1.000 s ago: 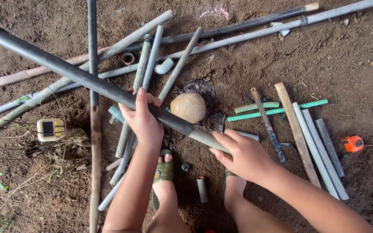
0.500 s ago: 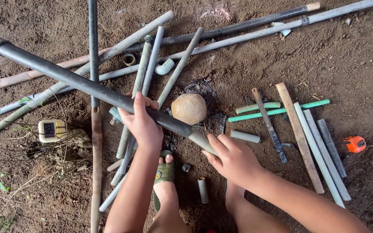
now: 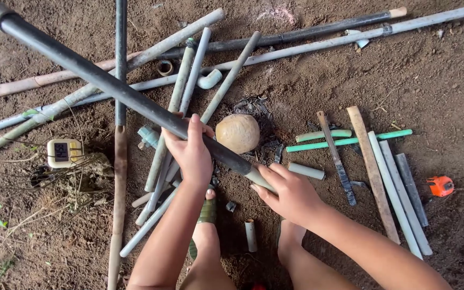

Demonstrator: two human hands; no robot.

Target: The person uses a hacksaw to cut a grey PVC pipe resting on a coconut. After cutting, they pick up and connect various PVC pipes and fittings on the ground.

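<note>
Since the earlier frames the right hand (image 3: 291, 193) has slid a little toward the body along the pipe's near end, while the left hand (image 3: 191, 153) keeps its place. Left fingers (image 3: 195, 126) are wrapped over the long dark pipe (image 3: 108, 86), grasping it; right fingers (image 3: 268, 174) are curled about the pale grey tip of the same pipe — both hands clenched on it. The pipe's long axis runs diagonally, from the right hand at lower centre up and away to the upper left corner, raised above the dirt floor (image 3: 447, 80); the right hand holds the very end, the left lies farther along the shaft. Just beyond the hands sits a round tan stone (image 3: 237, 133); scattered grey pipe offcuts (image 3: 398, 188) lie to the right, with an orange tape measure (image 3: 440, 186) — and a small digital timer (image 3: 63, 152) to the left.
</note>
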